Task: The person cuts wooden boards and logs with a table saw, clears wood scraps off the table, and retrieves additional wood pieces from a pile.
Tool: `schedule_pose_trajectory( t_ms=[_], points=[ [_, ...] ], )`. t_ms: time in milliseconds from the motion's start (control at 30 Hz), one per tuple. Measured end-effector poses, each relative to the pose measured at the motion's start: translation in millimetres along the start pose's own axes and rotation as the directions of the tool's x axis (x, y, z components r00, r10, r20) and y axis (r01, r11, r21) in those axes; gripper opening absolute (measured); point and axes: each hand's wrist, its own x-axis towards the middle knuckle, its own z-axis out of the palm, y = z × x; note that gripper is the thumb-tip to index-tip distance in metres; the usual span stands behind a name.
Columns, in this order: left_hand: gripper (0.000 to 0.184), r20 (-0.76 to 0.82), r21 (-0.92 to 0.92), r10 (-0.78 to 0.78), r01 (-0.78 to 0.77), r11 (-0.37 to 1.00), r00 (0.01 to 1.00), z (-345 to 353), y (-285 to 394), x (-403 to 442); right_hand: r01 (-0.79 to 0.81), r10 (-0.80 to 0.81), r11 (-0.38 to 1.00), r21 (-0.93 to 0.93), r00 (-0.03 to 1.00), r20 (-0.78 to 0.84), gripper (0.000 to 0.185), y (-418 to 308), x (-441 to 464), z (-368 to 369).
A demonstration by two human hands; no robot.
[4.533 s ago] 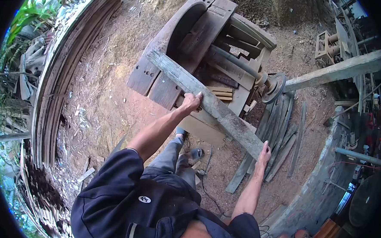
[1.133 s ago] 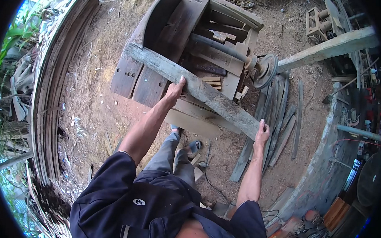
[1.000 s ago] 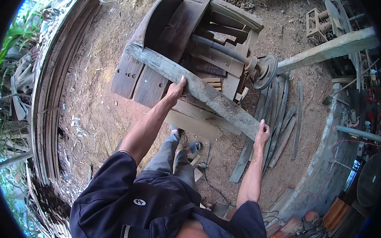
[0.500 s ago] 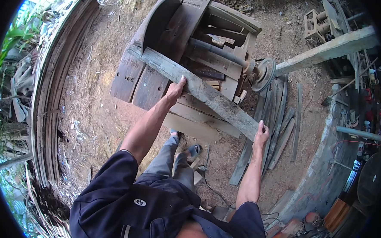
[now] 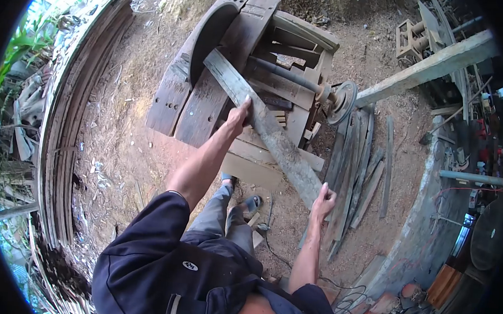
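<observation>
While it slants over the bench, the long plank has its far end just beside the round blade.
Two hands hold it: left hand nearer the blade, right hand at the near end.

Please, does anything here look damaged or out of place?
Yes. The board looks weathered, its face rough and patchy. Wood strips lie at uneven angles on the ground, and a cable trails near the right foot; both look untidy.
</observation>
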Motion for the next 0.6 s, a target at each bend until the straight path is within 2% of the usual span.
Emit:
schedule_pose_trajectory(
  t_ms=[67, 133, 200, 267, 333, 367, 400, 433, 467, 500, 533, 567, 600],
  points=[
    [0.082, 0.062, -0.047, -0.025, 0.028, 0.998, 0.998, 0, -1, -29, 0.01, -0.014, 0.995, -0.101, 0.999, -0.036, 0.044, -10, -24, -18],
    [0.079, 0.139, -0.016, -0.048, 0.051, 0.999, 0.989, -15, -37, -24, -0.003, 0.003, 1.0, 0.003, 0.995, -0.098, 0.039, 16, -44, -39],
    [0.072, 0.322, -0.103, 0.02, 0.014, 0.995, 0.946, -11, -48, -84, -0.081, 0.079, 0.997, -0.021, 0.992, -0.094, 0.04, 56, -61, -77],
    [0.059, 0.47, 0.007, 0.03, -0.037, 0.999, 0.882, -11, -51, -151, -0.177, 0.188, 0.981, 0.082, 0.971, -0.149, 0.05, 82, -85, -105],
    [0.07, 0.43, 0.052, 0.107, -0.143, 0.988, 0.897, 0, -70, -210, -0.405, 0.433, 0.884, 0.233, 0.897, -0.084, 0.065, 139, -102, -135],
    [0.084, 0.428, 0.161, 0.128, -0.214, 0.963, 0.895, 1, -85, -232, -0.532, 0.573, 0.737, 0.418, 0.819, 0.033, 0.07, 167, -113, -148],
    [0.098, 0.432, 0.27, 0.142, -0.278, 0.922, 0.891, 1, -98, -253, -0.633, 0.674, 0.532, 0.562, 0.719, 0.172, 0.076, 187, -124, -162],
    [0.099, 0.501, 0.28, 0.151, -0.324, 0.904, 0.852, 5, -95, -278, -0.66, 0.726, 0.456, 0.597, 0.664, 0.18, 0.079, 181, -137, -166],
    [0.1, 0.575, 0.286, 0.152, -0.371, 0.884, 0.804, 8, -93, -299, -0.675, 0.774, 0.375, 0.636, 0.605, 0.186, 0.081, 179, -153, -171],
    [0.101, 0.67, 0.295, 0.1, -0.389, 0.873, 0.735, 7, -103, -307, -0.66, 0.777, 0.378, 0.649, 0.607, 0.164, 0.081, 194, -169, -180],
    [0.101, 0.691, 0.295, 0.083, -0.385, 0.875, 0.718, 8, -109, -315, -0.655, 0.784, 0.154, 0.74, 0.537, 0.312, 0.078, 228, -189, -190],
    [0.102, 0.762, 0.287, 0.017, -0.361, 0.887, 0.647, 10, -114, -325, -0.617, 0.747, -0.084, 0.782, 0.481, 0.46, 0.075, 259, -211, -198],
    [0.103, 0.823, 0.284, -0.048, -0.337, 0.897, 0.565, 11, -119, -333, -0.589, 0.755, -0.089, 0.803, 0.486, 0.44, 0.075, 282, -233, -204]
  ],
)
